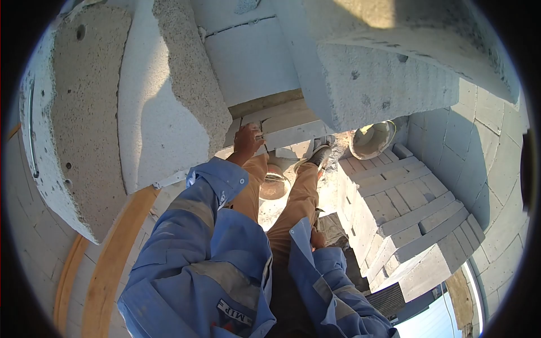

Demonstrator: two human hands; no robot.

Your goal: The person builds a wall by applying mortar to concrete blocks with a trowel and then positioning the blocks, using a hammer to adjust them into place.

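My left hand (247, 141) reaches forward to a low ledge of pale building blocks. Its fingers are bent against the end of a light grey block (290, 125), apparently gripping its edge. Low beside my thigh is my right hand (319, 239), partly covered by the blue jacket; its fingers are too hidden to read. Between my legs, a round bucket (274, 185) stands on the floor, partly hidden by my trousers.
Stacked pale blocks (403, 197) rise at my right, with another bucket (372, 141) behind them. Large rough-edged blocks (149, 107) and an overhanging block mass (389, 84) crowd the front. Wooden boards (115, 265) lean at left. A block wall (468, 135) closes the right.
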